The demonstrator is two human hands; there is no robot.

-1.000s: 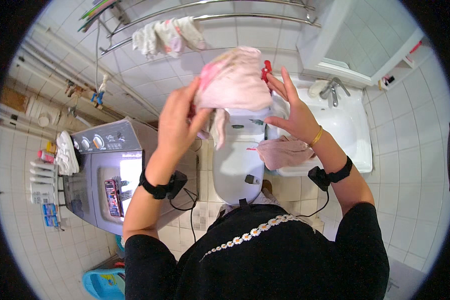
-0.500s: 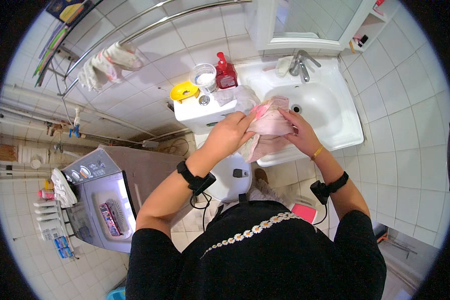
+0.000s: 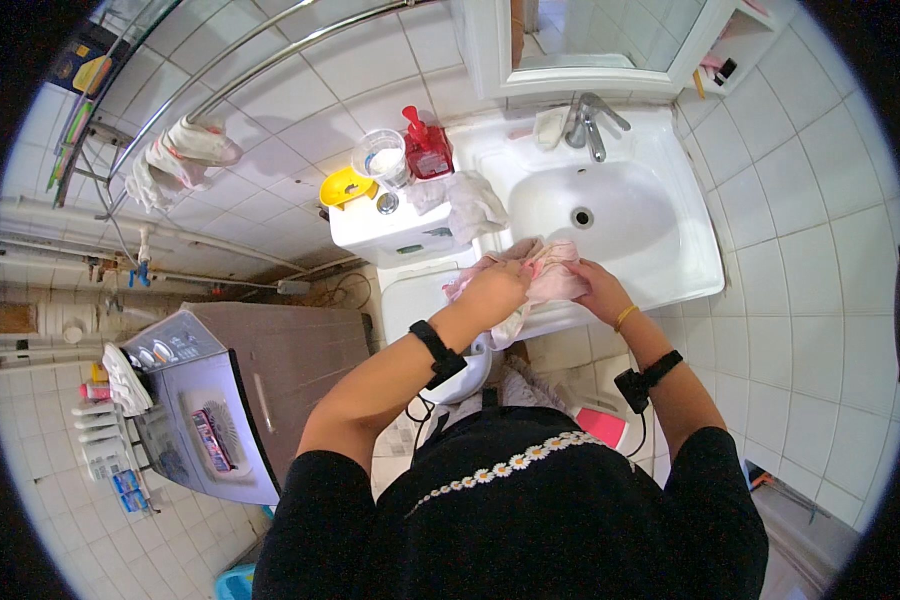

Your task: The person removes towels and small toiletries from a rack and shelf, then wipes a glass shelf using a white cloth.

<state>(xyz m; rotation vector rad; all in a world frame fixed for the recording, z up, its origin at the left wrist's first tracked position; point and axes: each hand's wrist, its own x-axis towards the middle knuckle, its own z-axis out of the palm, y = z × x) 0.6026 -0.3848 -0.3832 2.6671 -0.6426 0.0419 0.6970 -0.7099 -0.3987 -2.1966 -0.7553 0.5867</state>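
To my left, the washing machine [image 3: 310, 365] seems to double as a shelf: a phone [image 3: 211, 440] lies flat on its top, perhaps so that I can see it. Above, pale clothes [image 3: 182, 160] hang over the metal rail, probably to dry. On the toilet tank [image 3: 365, 236], the yellow dish [image 3: 347, 188], clear tub [image 3: 380, 160] and red pump bottle [image 3: 429, 150] stand toward the wall, likely to keep the front free, while a grey cloth [image 3: 472, 207] droops over the tank's right end.

My left hand [image 3: 497, 293] is closed on the pink cloth [image 3: 555, 280], fingers curled into its folds; their tips are hidden. The cloth is bunched between my hands, near the front left corner of the sink [image 3: 692, 262]. Whether it touches the rim I can't tell, nor whether the duller fold behind it is a second piece. My right hand [image 3: 604, 292] has the other side, fingers bent over its edge with little gap, so the two grips seem to share the load and keep it bunched.

For edges: left of my hands, the tank's front corner and the toilet lid [image 3: 407, 297] sit close. Ahead and right, the sink bowl opens wide, bounded by its raised rim, with the tap [image 3: 592, 132] at the back and the tiled wall beyond its right end.
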